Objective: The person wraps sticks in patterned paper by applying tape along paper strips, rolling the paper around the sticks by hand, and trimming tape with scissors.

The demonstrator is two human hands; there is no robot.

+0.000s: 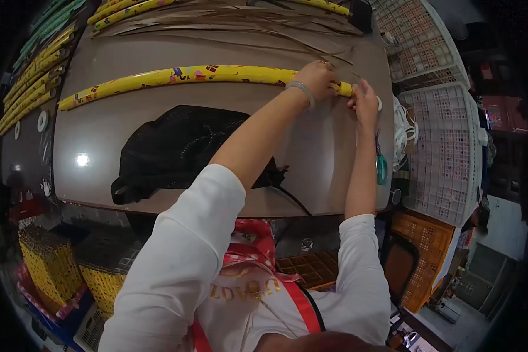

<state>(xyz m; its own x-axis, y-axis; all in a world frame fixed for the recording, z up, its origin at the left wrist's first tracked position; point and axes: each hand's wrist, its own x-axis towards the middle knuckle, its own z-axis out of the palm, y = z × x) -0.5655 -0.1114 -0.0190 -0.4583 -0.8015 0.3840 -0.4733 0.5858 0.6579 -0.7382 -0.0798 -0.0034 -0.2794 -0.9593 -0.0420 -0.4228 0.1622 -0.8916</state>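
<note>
A long roll of yellow patterned wrapping paper (217, 73) lies across the table, slightly bowed by the wide lens. Near its right end, my left hand (317, 80) is closed over the roll, with a bracelet at the wrist. My right hand (365, 104) pinches at the very tip of that end, its fingers bent against it. Whether a small piece is between those fingertips, I cannot make out. Thin brown paper strips (229, 26) lie just beyond the roll. Closer to me rests a black mesh bag (182, 144).
Teal-handled scissors (382, 169) lie at the table's right edge. White plastic crates (443, 141) and an orange crate (416, 249) stand to the right. More yellow rolls (38, 82) are stacked at left, beside a white ring (43, 121). Boxes of yellow rolls (53, 270) stand below.
</note>
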